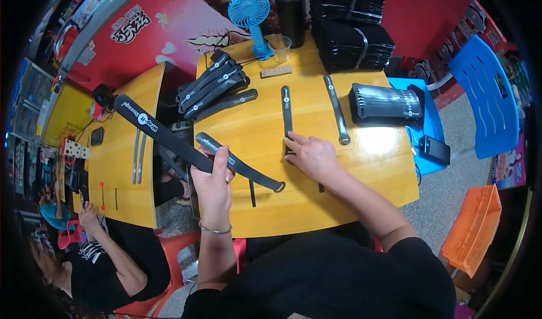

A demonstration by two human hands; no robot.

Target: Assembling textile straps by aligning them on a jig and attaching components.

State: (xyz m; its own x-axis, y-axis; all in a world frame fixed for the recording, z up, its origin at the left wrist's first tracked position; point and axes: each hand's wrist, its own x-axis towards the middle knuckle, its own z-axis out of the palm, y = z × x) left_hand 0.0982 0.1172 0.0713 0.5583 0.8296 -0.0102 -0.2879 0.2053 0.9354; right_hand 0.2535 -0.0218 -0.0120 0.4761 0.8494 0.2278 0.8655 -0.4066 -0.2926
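Starting left of centre in the frame, there's a long, flat black strap with a white print (175,142) sticking out toward the upper left. It crosses what looks like a second black strap with a small ring at its tip (254,175), though I can't rule out one folded piece. Both are up in the left hand (213,175), which is closed on them, thumb on top, over the table's left side. My guess: super light, bendy but springy enough to stick out on its own, not fragile, maybe a bit slick. I'd pinch it flat around mid-length, since the ends probably flop.

Just above, upper centre-left, sits a messy pile of black printed straps (214,90). Near the centre, a narrow black strap lying lengthwise on the table (287,110) has its lower end under the right hand (313,158). Those fingers are half bent, tips on or right over the strap; can't tell if they're pinching or pressing. Flat like that, it'd likely be easiest to lift by an end.

Right of that hand, another black strap with a ring end (337,113) lies slanted on the yellow wooden table (372,175).
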